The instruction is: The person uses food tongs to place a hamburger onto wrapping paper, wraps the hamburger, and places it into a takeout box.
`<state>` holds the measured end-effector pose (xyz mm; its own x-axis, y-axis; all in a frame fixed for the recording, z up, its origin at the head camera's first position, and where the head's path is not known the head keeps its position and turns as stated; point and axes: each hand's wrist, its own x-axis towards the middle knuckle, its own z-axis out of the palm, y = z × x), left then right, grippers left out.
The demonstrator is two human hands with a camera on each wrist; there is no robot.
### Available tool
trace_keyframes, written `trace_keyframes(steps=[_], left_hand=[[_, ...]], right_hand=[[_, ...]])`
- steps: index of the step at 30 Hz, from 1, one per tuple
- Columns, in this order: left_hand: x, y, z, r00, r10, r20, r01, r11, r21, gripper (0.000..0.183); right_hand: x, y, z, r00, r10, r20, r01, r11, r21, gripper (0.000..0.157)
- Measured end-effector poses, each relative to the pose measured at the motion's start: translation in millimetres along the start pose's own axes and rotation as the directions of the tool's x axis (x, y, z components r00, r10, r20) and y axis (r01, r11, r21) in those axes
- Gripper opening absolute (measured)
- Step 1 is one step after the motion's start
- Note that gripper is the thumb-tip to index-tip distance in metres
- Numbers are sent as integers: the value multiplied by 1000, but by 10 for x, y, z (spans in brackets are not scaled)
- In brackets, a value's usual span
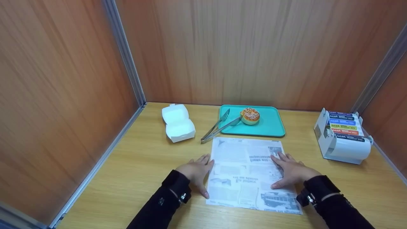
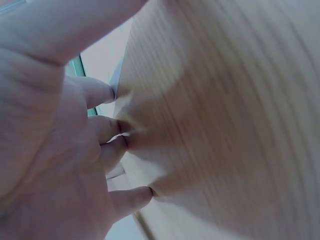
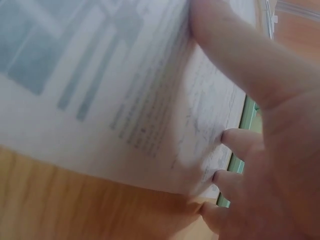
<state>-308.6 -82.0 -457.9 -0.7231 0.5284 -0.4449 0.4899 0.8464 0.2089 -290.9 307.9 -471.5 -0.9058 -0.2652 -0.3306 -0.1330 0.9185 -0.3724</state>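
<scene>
A sheet of newsprint-patterned paper [image 1: 241, 171] lies flat on the table in front of me. At its left edge my left hand [image 1: 197, 171] rests with spread fingers, thumb and index fingertip at the paper's border. In the left wrist view the fingertips [image 2: 137, 199] meet the wooden tabletop. My right hand [image 1: 294, 171] rests on the sheet's right side, fingers spread and thumb on the print. The right wrist view shows the paper [image 3: 150, 100] under that thumb, with the other fingertips near its edge. Neither hand grips anything.
Behind the paper lies a turquoise tray [image 1: 270, 127] with a sprinkle-topped bun [image 1: 250, 116]. Metal tongs [image 1: 216, 128] lean across the tray's left edge. An open white clamshell box [image 1: 178, 123] is at the back left. On the right stands a white roll dispenser [image 1: 345, 138] with colored labels.
</scene>
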Motion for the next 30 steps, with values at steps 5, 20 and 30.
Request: trace_keyframes(steps=[5, 20, 30], left_hand=[[40, 1, -5, 1000, 12, 6, -12, 1000, -9, 138], [72, 19, -158, 1000, -13, -9, 13, 1000, 1, 112], [490, -113, -607, 804, -162, -573, 92, 984, -150, 30]], right_hand=[[-6, 32, -2, 1000, 4, 6, -4, 1000, 2, 132], [18, 50, 33, 1000, 18, 16, -18, 999, 30, 134], [26, 43, 20, 1000, -6, 28, 5, 1000, 30, 132]])
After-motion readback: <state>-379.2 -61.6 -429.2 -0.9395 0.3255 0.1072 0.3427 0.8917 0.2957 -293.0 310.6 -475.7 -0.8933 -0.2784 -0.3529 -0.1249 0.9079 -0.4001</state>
